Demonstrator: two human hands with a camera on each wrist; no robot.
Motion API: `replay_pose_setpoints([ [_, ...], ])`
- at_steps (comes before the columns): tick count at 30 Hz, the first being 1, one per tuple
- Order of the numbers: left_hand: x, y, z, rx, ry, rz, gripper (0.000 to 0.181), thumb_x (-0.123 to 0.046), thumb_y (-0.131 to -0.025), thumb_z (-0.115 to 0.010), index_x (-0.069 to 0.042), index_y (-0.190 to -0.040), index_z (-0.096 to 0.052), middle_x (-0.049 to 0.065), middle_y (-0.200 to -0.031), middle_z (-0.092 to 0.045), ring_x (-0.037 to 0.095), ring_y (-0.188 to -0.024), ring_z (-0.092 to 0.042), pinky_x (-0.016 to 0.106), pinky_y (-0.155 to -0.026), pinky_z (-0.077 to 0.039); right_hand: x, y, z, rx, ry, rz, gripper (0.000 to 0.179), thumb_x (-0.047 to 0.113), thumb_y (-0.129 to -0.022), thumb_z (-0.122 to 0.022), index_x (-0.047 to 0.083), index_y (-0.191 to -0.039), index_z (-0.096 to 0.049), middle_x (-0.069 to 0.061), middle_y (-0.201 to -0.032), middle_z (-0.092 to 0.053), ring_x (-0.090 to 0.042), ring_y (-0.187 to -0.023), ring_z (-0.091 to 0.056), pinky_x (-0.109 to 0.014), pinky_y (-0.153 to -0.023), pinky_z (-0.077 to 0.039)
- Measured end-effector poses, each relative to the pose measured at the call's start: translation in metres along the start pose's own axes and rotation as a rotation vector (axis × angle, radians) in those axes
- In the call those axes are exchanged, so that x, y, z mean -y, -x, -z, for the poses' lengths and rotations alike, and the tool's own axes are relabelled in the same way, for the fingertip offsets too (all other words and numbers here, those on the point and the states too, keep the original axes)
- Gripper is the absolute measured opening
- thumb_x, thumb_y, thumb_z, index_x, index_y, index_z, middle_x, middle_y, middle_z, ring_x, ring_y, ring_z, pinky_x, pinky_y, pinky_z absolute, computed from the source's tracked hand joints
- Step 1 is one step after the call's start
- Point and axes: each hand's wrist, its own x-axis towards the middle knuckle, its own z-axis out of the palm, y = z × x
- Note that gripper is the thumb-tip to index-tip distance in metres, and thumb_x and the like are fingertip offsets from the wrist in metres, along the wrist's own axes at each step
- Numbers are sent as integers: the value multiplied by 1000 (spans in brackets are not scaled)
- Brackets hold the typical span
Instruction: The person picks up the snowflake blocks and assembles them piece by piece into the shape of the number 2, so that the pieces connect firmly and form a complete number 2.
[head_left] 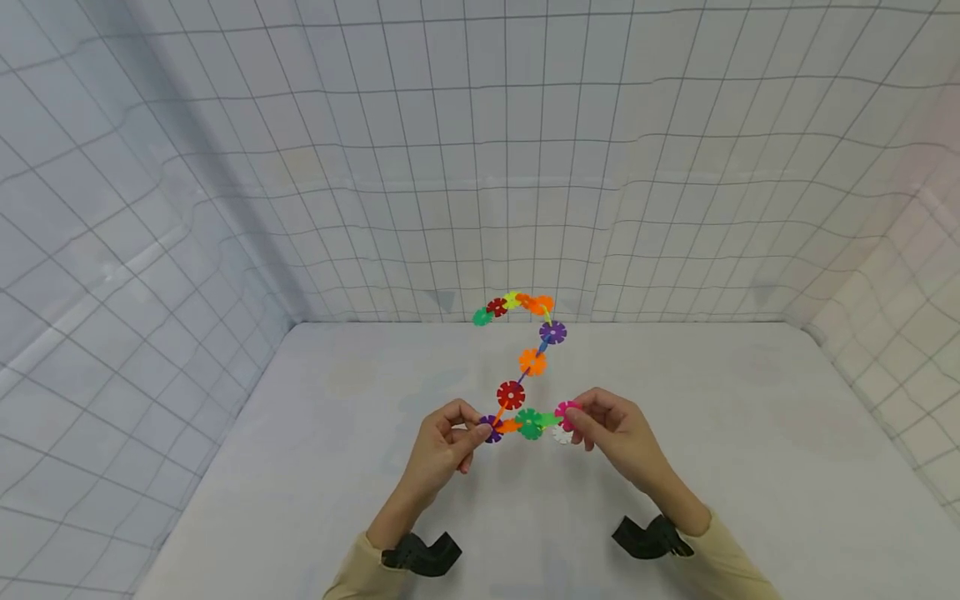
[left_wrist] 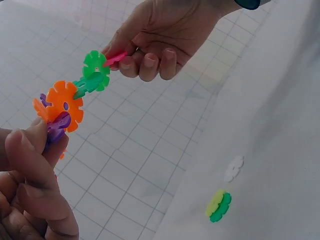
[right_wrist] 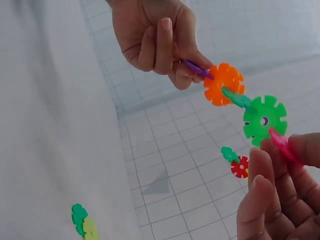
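Note:
A chain of slotted plastic snowflake discs is held up between my two hands, shaped like a figure 2. With thumb and fingers, my left hand (head_left: 444, 446) pinches the purple disc (head_left: 491, 428) at the chain's lower left corner. My right hand (head_left: 621, 432) pinches the pink disc (head_left: 567, 414) at the lower right end. Between them run an orange disc (left_wrist: 65, 106), a teal disc (head_left: 529, 423) and a bright green disc (right_wrist: 265, 120). From the corner the chain rises through a red disc (head_left: 511, 395) and curves over to a green disc (head_left: 483, 317) at its far end.
Below the chain, a loose white disc (left_wrist: 234, 168) lies on the white table (head_left: 712, 417). Close to it, a yellow disc (left_wrist: 215, 202) and a green disc (left_wrist: 221, 208) overlap. White sheeting with a grid pattern (head_left: 547, 167) stands behind the table and at both sides.

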Motion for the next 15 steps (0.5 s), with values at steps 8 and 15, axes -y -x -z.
replay_pose_setpoints([
  [8,6,0,-8,-19,32,-19,18,-12,-91,-65,4,-96,-57,8,-79,-61,15,-44,-46,21,-45,-41,7,3,-6,-110,-87,135,5,-2,-92,-59,-4,-96,-58,-16,-74,-60,-24,-59,-58,-29,-53,-51],
  [15,16,-2,-9,6,78,-41,21,-14,-94,-61,4,-103,-54,4,-82,-65,12,-56,-58,23,-58,-50,10,3,-6,-136,-112,201,7,-7,-90,-58,-6,-97,-58,-9,-75,-62,-20,-60,-59,-27,-53,-51],
])
